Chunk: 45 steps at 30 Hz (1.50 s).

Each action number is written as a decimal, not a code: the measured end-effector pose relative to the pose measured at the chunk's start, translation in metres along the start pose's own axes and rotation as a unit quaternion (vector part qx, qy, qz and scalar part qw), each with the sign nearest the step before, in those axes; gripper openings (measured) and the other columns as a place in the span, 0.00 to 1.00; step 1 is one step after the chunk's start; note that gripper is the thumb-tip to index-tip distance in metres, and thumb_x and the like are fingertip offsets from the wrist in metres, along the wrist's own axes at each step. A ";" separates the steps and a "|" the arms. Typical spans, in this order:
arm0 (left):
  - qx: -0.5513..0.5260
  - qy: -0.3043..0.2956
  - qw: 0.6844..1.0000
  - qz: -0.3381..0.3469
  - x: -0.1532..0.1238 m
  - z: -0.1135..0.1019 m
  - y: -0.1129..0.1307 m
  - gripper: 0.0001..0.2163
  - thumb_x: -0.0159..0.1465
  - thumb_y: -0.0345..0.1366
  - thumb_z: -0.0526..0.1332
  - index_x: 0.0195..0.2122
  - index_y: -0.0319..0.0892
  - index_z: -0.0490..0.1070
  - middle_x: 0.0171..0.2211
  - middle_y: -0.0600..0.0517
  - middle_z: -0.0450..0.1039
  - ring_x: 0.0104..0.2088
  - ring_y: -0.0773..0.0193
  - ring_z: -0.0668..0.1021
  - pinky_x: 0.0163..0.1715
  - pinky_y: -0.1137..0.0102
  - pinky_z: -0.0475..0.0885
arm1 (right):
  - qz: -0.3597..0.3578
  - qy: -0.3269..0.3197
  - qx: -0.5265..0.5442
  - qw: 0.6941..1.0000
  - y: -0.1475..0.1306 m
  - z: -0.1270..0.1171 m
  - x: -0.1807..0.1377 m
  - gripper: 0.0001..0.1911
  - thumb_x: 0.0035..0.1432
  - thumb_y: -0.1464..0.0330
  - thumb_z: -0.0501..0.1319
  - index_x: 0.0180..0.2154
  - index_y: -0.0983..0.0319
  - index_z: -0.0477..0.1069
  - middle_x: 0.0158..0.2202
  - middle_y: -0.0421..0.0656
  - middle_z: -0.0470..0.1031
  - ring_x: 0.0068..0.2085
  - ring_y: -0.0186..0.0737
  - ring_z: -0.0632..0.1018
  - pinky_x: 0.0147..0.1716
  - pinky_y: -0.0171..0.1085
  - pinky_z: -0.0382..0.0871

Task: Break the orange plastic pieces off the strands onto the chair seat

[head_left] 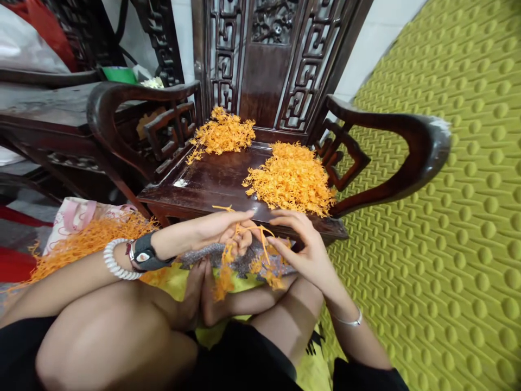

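The grip of both hands closes on one orange sprig [248, 239]: the left hand [222, 231] pinches its upper stems between thumb and fingers, and the right hand [303, 244] pinches a strand just beside it, above the crossed legs. More sprig ends dangle below. Two orange heaps [291, 179] lie on the dark wooden chair seat [211, 182], another pile [89, 239] left beside a pink bag [75, 214].

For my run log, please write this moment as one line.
left hand: holds orange sprig | right hand: holds same sprig | chair seat: two orange piles
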<state>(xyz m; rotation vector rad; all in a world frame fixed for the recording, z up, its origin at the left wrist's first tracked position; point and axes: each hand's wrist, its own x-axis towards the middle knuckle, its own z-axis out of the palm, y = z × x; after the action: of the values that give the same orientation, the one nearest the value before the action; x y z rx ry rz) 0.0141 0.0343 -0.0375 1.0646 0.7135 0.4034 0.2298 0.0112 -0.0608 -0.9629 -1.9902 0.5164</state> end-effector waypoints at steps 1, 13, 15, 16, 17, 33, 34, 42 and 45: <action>-0.046 0.002 0.999 -0.003 -0.001 -0.001 0.000 0.20 0.68 0.46 0.48 0.34 0.36 0.72 0.20 0.54 0.67 0.20 0.71 0.70 0.24 0.75 0.67 | -0.017 0.028 0.000 0.999 -0.001 0.002 -0.002 0.12 0.54 0.67 0.64 0.42 0.56 0.70 0.49 0.45 0.72 0.51 0.47 0.72 0.51 0.51 0.64; -0.116 -0.109 0.987 0.033 -0.031 0.026 0.005 0.32 0.64 0.61 0.40 0.44 0.40 0.73 0.34 0.49 0.73 0.34 0.65 0.72 0.35 0.72 0.66 | -0.323 0.010 -0.301 0.897 -0.041 0.024 -0.008 0.15 0.57 0.69 0.57 0.46 0.51 0.71 0.55 0.35 0.70 0.63 0.45 0.58 0.65 0.55 0.39; -0.114 -0.109 0.987 0.040 -0.030 0.023 0.004 0.33 0.63 0.62 0.39 0.47 0.41 0.71 0.37 0.48 0.73 0.37 0.64 0.71 0.37 0.72 0.65 | -0.315 0.019 -0.300 0.900 -0.041 0.029 -0.005 0.13 0.58 0.67 0.57 0.45 0.51 0.72 0.53 0.35 0.72 0.61 0.45 0.61 0.65 0.54 0.38; -0.117 -0.104 0.987 0.041 -0.029 0.021 0.004 0.33 0.63 0.62 0.39 0.48 0.41 0.71 0.38 0.49 0.73 0.38 0.65 0.71 0.36 0.73 0.64 | -0.311 0.023 -0.298 0.902 -0.040 0.032 -0.005 0.12 0.58 0.68 0.58 0.44 0.50 0.72 0.52 0.35 0.73 0.60 0.45 0.62 0.65 0.53 0.38; -0.123 -0.101 0.987 0.039 -0.028 0.020 0.003 0.34 0.63 0.62 0.39 0.48 0.41 0.70 0.38 0.49 0.73 0.38 0.65 0.71 0.36 0.73 0.64 | -0.307 0.029 -0.294 0.905 -0.039 0.034 -0.004 0.12 0.58 0.68 0.58 0.43 0.50 0.72 0.51 0.35 0.74 0.59 0.45 0.64 0.64 0.53 0.39; 0.450 0.074 0.860 0.228 -0.040 0.010 0.014 0.18 0.69 0.43 0.48 0.32 0.39 0.71 0.34 0.49 0.73 0.37 0.64 0.73 0.42 0.69 0.65 | 0.043 0.177 0.334 0.925 -0.015 0.051 -0.011 0.10 0.65 0.63 0.49 0.34 0.58 0.66 0.47 0.43 0.68 0.37 0.36 0.75 0.34 0.38 0.70; 0.491 0.097 0.830 0.245 -0.040 0.011 0.015 0.13 0.68 0.41 0.50 0.36 0.39 0.71 0.39 0.48 0.72 0.42 0.62 0.72 0.47 0.68 0.64 | 0.053 0.177 0.332 0.925 -0.014 0.054 -0.011 0.11 0.65 0.64 0.50 0.32 0.59 0.66 0.47 0.42 0.68 0.40 0.35 0.74 0.37 0.38 0.70; 0.430 0.005 0.889 0.158 -0.015 0.022 -0.002 0.12 0.67 0.42 0.51 0.41 0.38 0.66 0.37 0.49 0.72 0.38 0.61 0.73 0.38 0.69 0.67 | 0.063 0.282 0.213 0.933 -0.011 0.078 -0.001 0.14 0.64 0.62 0.50 0.30 0.60 0.67 0.47 0.43 0.66 0.50 0.39 0.67 0.51 0.42 0.59; 0.393 0.015 0.910 0.132 -0.008 0.024 -0.005 0.11 0.67 0.38 0.49 0.36 0.38 0.66 0.34 0.51 0.70 0.34 0.65 0.71 0.35 0.71 0.66 | 0.063 0.298 0.217 0.927 -0.002 0.082 -0.003 0.15 0.65 0.59 0.47 0.33 0.58 0.67 0.35 0.41 0.65 0.37 0.35 0.68 0.39 0.37 0.63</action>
<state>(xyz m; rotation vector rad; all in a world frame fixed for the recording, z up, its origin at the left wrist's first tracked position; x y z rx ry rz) 0.0255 0.0116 -0.0318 1.9366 0.7798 0.3659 0.1622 0.0075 -0.1068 -0.8397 -1.2085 0.6141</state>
